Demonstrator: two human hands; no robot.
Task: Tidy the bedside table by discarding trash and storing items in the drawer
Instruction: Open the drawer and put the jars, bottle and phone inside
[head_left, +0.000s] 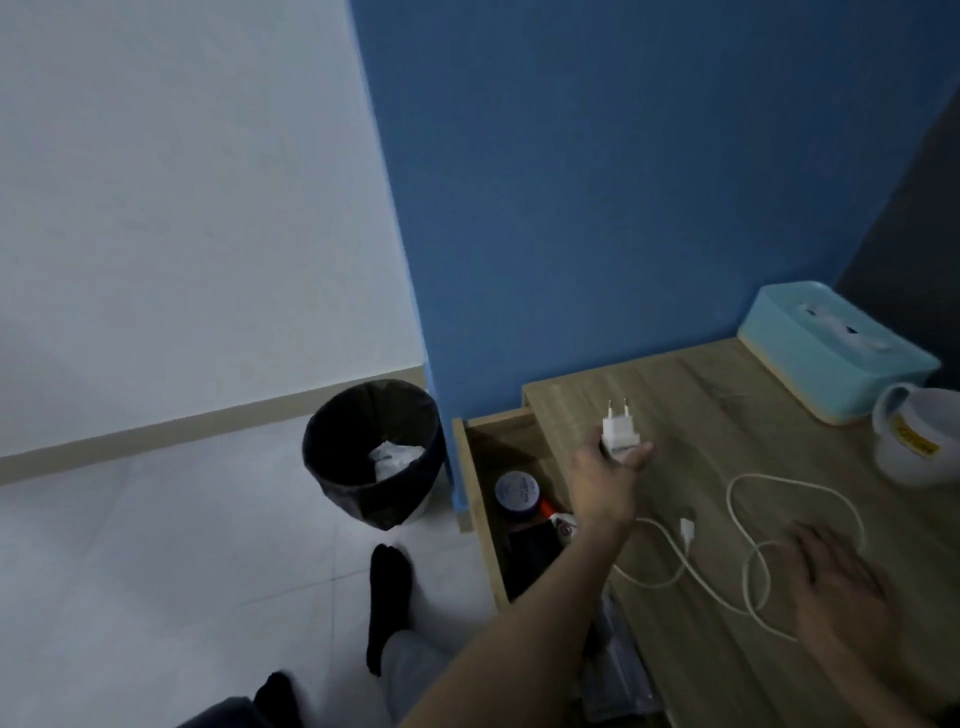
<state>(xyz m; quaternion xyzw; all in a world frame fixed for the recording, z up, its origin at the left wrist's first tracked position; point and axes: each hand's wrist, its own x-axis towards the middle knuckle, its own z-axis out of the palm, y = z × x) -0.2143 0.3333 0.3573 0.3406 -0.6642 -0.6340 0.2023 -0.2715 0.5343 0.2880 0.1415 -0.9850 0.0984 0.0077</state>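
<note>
1. The left hand (605, 467) pinches the charger plug (618, 431); the open drawer (475, 499) lies at its eight o'clock, so a slack pinch could drop it short.
2. The right hand (836, 587) lies flat on the cable (729, 499) (seemingly unplugged); its loops may snag.

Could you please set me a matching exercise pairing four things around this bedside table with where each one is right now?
Things:
1 power adapter
2 white cable
3 round blue tin
4 crumpled paper

Places:
A in the open drawer
B in the trash bin
C on the table top
D in the grip of the left hand

Pairs: 1-D, 2-C, 3-A, 4-B.
</note>
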